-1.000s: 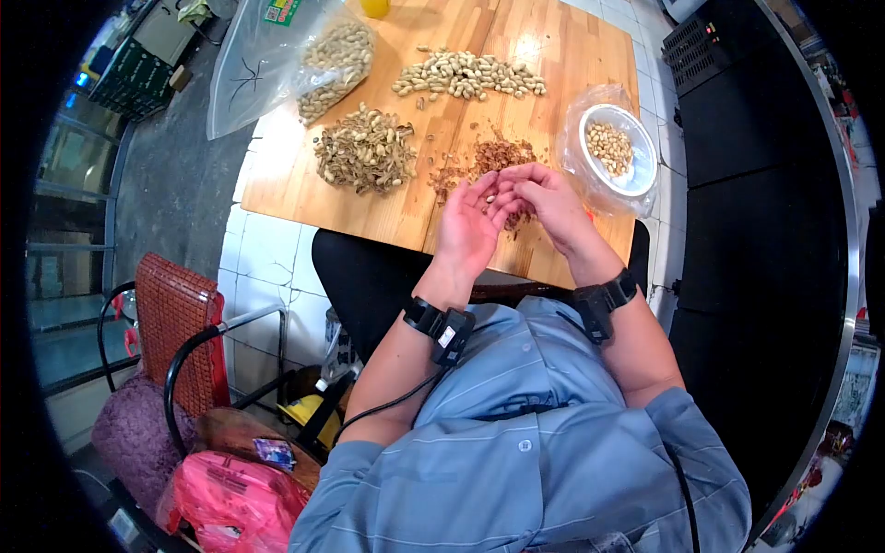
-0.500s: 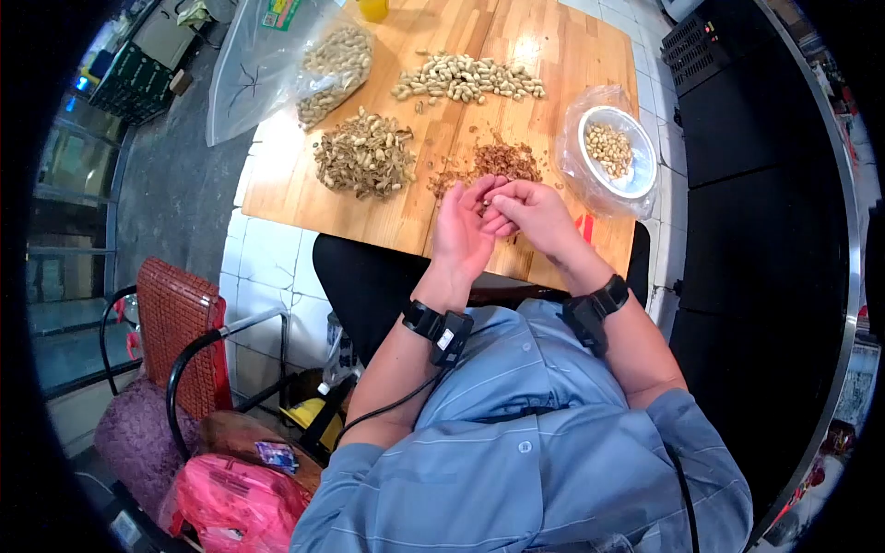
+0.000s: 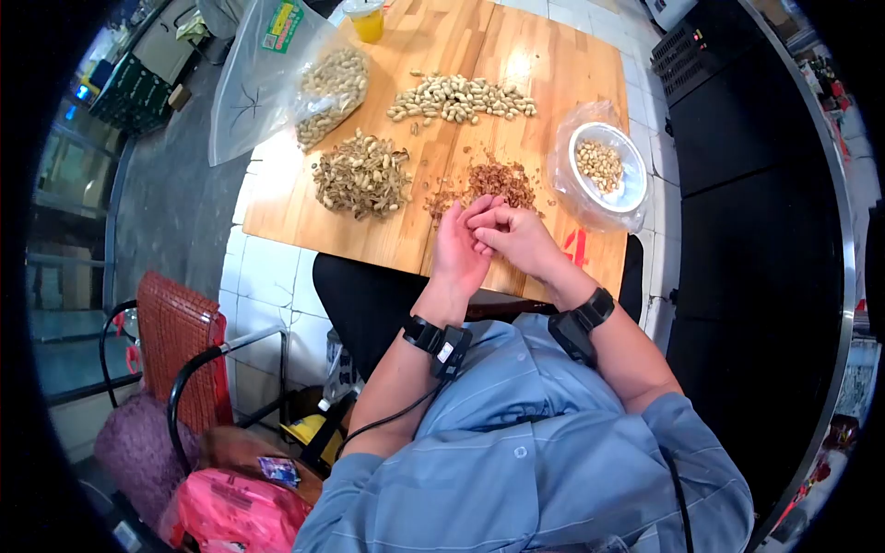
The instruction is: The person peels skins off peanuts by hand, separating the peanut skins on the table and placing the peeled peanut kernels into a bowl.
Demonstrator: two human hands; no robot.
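My left hand is cupped palm up at the table's near edge, its fingers meeting those of my right hand. The right hand pinches over the left fingers; whatever lies between them is too small to make out. Just beyond them is a pile of reddish-brown peanut skins. A white bowl in a plastic bag holds shelled peanuts on the right. Empty peanut shells form a heap on the left, and unshelled peanuts lie farther back.
A clear bag of peanuts rests at the table's back left, beside a cup of yellow drink. Red marks show near the table's right front corner. A chair with a pink bag stands at lower left.
The view has tilted, so the table contents sit lower and the yellow cup shows more fully. Both hands stay together; the right fingers have shifted slightly over the left ones.
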